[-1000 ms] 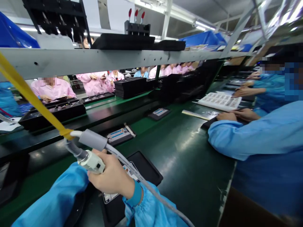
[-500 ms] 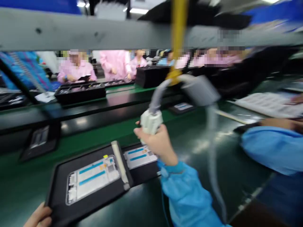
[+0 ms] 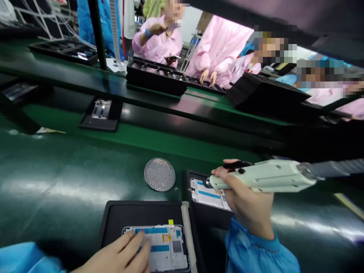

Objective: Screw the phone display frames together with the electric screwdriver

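My right hand (image 3: 247, 201) is wrapped round a pale green-white electric screwdriver (image 3: 278, 176), tilted nearly level with its tip to the left and a grey hose at its rear. Under the tip lies a silver phone frame with blue strips (image 3: 209, 195) in a black tray (image 3: 196, 212). My left hand (image 3: 125, 252) lies with fingers extended over a second phone frame (image 3: 170, 258), which sits in a nearer black tray (image 3: 136, 212). Its fingertips are slightly blurred; contact with the frame is hard to tell. A round screw plate full of small holes (image 3: 159, 174) lies beyond the trays.
Another phone frame in a black tray (image 3: 101, 113) rests on the green conveyor strip (image 3: 159, 140). Across the line, people in pink coats work behind black boxes (image 3: 156, 77). A dark post (image 3: 96, 34) rises at the left, and a yellowish strip (image 3: 349, 204) lies at right.
The view has swung left and down. The screwdriver has gone from upright to nearly level above the far tray. My left hand has left the near tray's edge and moved over its phone frame.
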Demonstrator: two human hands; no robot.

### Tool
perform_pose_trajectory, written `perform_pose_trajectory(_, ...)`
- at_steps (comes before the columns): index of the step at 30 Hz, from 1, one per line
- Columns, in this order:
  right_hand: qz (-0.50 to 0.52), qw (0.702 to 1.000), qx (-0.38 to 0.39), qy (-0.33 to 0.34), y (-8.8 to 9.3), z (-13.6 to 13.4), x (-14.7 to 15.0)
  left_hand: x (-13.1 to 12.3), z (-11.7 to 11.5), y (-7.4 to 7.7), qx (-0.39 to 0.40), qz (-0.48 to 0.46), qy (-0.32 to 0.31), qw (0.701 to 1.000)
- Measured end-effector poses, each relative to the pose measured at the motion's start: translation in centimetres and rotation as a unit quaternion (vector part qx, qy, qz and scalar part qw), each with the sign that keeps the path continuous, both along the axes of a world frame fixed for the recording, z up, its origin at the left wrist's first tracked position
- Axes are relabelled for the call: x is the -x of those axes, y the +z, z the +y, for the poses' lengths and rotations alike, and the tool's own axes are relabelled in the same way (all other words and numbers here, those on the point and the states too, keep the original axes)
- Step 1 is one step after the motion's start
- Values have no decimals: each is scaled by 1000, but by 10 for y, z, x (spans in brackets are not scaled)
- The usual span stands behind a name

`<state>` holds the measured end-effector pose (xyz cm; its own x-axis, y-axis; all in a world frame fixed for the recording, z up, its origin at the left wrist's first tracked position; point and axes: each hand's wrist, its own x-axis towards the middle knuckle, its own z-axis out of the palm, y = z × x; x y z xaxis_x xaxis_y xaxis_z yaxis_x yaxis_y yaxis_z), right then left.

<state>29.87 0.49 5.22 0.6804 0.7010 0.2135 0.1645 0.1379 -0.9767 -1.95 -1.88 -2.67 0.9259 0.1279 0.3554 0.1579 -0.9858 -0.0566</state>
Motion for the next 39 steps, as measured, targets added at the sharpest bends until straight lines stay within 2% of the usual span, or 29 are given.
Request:
perform_pose_trajectory(2,10,1000,-7,10,-1,3,9,-18,17,11,0,-5,-26,1000)
perform_pose_trajectory(4,7,1000,-12,27,0,5,16,-19,29,13,15,5,-31,999)
perform_pose_trajectory(8,12,997,-36,67,6,19,35,1,39,6,15,11,-35,999)
perform_pose_trajectory(11,24,992,-57,108,4,40,53,2,40,-3,9,-12,-37,999)
perform_pose_trajectory(15,41,987,-64,144,-14,68,77,-16,39,-14,53,-48,-24,997)
perform_pose_trajectory(19,48,984,-50,163,-34,78,85,-20,43,-11,83,-41,-24,995)
perform_pose_trajectory(27,35,990,-23,138,-40,77,83,-18,51,-4,129,-35,-38,990)
perform_pose_trajectory(32,35,991,-20,126,-39,77,86,-20,52,-4,126,-46,-24,991)
perform_pose_trajectory(39,19,993,-11,117,-41,79,89,-22,53,-3,125,-51,-37,990)
